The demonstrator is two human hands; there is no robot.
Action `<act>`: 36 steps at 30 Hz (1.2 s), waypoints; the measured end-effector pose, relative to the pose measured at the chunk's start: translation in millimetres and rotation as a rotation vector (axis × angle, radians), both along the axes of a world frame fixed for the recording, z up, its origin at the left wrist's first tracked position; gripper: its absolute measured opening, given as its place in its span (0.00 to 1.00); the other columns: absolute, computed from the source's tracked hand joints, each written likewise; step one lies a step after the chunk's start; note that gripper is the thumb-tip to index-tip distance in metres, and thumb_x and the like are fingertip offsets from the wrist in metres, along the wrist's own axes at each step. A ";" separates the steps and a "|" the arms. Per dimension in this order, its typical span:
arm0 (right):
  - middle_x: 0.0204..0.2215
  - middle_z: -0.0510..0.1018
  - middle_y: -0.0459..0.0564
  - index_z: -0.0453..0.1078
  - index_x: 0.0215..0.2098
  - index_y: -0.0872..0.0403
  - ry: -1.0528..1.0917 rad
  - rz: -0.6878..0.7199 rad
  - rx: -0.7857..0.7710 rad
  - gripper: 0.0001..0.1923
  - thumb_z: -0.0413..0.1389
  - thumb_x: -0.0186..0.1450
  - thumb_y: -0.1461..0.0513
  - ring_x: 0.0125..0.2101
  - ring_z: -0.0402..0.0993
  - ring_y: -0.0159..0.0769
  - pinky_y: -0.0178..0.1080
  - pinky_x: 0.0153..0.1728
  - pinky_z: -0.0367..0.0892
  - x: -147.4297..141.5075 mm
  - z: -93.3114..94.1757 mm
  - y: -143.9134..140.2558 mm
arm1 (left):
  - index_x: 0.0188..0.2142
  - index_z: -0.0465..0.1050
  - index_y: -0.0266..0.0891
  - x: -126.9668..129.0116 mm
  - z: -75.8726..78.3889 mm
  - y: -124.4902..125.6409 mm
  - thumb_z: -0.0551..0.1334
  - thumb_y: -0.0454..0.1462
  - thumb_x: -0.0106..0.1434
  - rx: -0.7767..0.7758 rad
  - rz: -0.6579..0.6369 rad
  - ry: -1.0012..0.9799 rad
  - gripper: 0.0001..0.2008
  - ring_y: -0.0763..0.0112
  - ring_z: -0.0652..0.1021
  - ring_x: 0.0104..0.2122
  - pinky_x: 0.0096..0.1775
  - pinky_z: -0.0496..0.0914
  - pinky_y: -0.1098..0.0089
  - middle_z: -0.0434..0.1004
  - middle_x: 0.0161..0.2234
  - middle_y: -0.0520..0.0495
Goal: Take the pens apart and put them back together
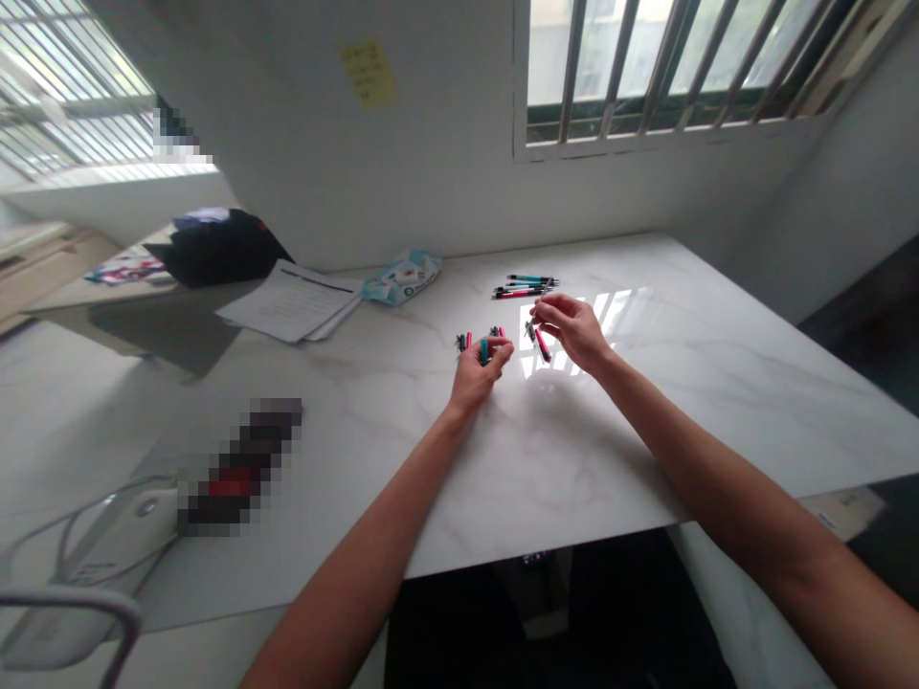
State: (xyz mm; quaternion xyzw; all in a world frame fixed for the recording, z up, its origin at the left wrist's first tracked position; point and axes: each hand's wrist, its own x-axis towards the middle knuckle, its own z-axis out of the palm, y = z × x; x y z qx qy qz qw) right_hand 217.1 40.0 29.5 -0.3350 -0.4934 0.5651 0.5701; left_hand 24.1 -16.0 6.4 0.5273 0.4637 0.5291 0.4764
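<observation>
Both arms outstretched, left grip [480,368] curled shut, right grip [571,330] pinched

On the table [646,431], the left hand [478,373] grips a teal pen [484,351]; beside it, the right hand [574,330] pinches a pink pen [542,344].

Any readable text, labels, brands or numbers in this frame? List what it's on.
None can be read.
Yellow sticky note on the wall: handwriting, too small and blurred.
Printed papers on the table: lines of print, too small.
Blue-white packet: a label, blurred.
Pens behind the right hand, and the pen parts in the left hand: no print legible.
</observation>
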 end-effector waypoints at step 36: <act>0.36 0.87 0.52 0.83 0.41 0.52 -1.244 -0.508 -0.021 0.10 0.62 0.63 0.62 0.36 0.82 0.41 0.40 0.43 0.73 106.7 -45.1 28.8 | 0.37 0.75 0.39 -6.8 8.6 2.3 0.75 0.43 0.52 0.005 0.120 -0.236 0.18 0.81 0.63 0.19 0.23 0.55 0.73 0.81 0.28 0.50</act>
